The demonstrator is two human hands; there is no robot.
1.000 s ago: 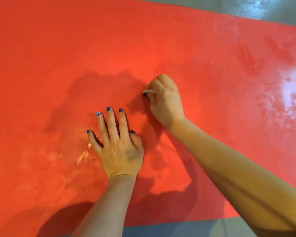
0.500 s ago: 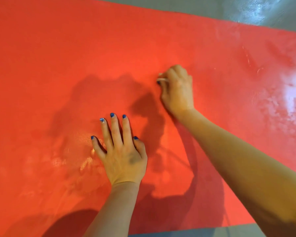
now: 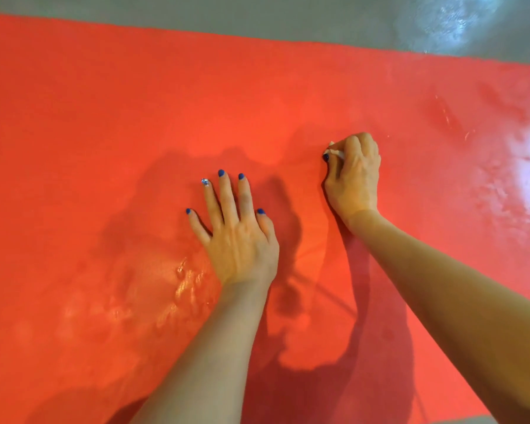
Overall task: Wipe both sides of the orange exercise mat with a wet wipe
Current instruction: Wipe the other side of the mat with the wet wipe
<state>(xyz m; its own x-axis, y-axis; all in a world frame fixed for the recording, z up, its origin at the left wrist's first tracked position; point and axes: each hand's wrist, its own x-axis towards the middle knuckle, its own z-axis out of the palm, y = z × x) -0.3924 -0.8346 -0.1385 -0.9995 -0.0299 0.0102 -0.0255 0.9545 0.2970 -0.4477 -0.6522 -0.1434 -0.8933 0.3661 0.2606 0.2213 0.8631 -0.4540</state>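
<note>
The orange exercise mat (image 3: 104,117) lies flat and fills almost the whole view. My left hand (image 3: 236,237) rests flat on it near the middle, fingers spread and straight. To its right, my right hand (image 3: 354,179) is curled round a small white wet wipe (image 3: 334,153) and presses it onto the mat. Only a bit of the wipe shows past the fingers. Wet, shiny patches lie left of my left hand and at the mat's right end.
Grey glossy floor (image 3: 288,22) runs along the mat's far edge, with a bright reflection at the top right. A sliver of floor shows at the bottom right corner.
My right hand with the wipe has slid away from me and to the right across the mat. My left hand stays planted. The view has shifted, showing more floor beyond the far edge.
</note>
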